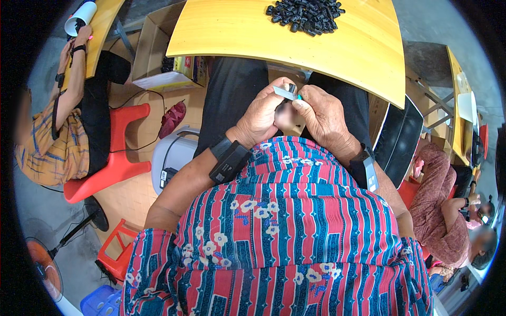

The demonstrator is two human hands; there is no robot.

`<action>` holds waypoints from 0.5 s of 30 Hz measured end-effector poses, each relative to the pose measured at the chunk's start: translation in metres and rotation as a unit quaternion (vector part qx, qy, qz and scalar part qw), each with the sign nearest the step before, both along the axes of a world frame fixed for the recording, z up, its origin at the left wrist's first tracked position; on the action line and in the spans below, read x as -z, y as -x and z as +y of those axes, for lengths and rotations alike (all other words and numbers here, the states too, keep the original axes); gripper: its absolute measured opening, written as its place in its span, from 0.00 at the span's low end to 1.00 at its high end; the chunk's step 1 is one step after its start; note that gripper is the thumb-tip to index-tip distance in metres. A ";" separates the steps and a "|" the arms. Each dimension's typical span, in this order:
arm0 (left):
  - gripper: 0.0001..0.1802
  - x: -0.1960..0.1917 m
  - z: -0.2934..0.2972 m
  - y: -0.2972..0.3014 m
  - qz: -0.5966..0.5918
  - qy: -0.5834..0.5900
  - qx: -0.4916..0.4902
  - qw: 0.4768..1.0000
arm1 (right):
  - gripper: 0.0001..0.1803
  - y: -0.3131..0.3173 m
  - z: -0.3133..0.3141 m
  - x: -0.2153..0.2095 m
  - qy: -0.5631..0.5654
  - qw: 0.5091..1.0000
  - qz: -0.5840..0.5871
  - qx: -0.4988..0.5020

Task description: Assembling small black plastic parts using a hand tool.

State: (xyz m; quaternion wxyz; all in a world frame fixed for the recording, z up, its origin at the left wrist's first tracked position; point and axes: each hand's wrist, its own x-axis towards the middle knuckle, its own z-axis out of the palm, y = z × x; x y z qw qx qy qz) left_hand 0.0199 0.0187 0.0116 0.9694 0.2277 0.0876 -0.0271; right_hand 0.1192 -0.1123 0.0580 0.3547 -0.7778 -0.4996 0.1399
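Above my lap, close to the table's near edge, both hands work together. My left hand [262, 111] pinches a small black plastic part [292, 88] between thumb and fingers. A small knife with a flat grey blade [283, 94] is gripped in my right hand [324, 115]. The blade points left and lies against or just in front of the black part; whether it touches cannot be made out. A bit of teal shows at the knife's handle, the rest of which my fingers hide. A pile of similar black parts [307, 15] lies on the yellow table [226, 31].
An open cardboard box [153, 47] stands under the table to the left. A red stool [118, 152], a maroon shoe [173, 118] and a fan [45, 266] are on the left. A person [58, 131] sits there; another person [437, 205] sits at right.
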 end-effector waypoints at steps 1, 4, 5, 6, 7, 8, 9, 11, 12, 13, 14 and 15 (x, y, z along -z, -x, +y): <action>0.07 -0.002 0.000 0.000 0.009 -0.007 -0.002 1.000 | 0.13 0.000 0.000 -0.002 0.009 1.000 -0.007 0.000; 0.06 -0.003 0.000 0.001 0.014 -0.013 0.000 1.000 | 0.14 0.001 0.000 -0.001 0.010 1.000 -0.010 0.002; 0.06 -0.002 0.000 0.001 0.015 -0.013 0.001 1.000 | 0.14 0.001 0.001 0.000 0.010 1.000 -0.010 0.003; 0.06 -0.002 0.000 0.001 0.018 -0.011 0.001 1.000 | 0.14 0.001 0.001 0.000 0.011 1.000 -0.012 0.002; 0.06 -0.002 0.000 0.001 0.021 -0.010 0.002 1.000 | 0.14 0.001 0.001 0.001 0.012 1.000 -0.014 0.000; 0.06 -0.002 0.000 0.001 0.022 -0.010 0.001 1.000 | 0.14 0.001 0.001 0.001 0.012 1.000 -0.014 0.000; 0.06 -0.001 0.001 0.001 0.018 -0.015 0.001 1.000 | 0.14 0.002 0.001 0.000 0.015 1.000 -0.015 0.001; 0.06 0.000 0.000 0.002 0.014 -0.019 0.001 1.000 | 0.14 0.002 0.001 0.000 0.017 1.000 -0.015 0.001; 0.06 0.000 0.000 0.002 0.014 -0.016 0.001 1.000 | 0.14 0.002 0.001 0.001 0.015 1.000 -0.012 0.001; 0.07 0.000 0.000 0.002 0.014 -0.012 0.001 1.000 | 0.14 0.002 0.001 0.001 0.012 1.000 -0.009 0.001; 0.07 0.000 0.000 0.002 0.014 -0.012 0.001 1.000 | 0.14 0.002 0.001 0.001 0.012 1.000 -0.009 0.001; 0.07 0.000 0.001 0.001 0.012 -0.012 0.001 1.000 | 0.14 0.002 0.001 0.001 0.013 1.000 -0.009 0.004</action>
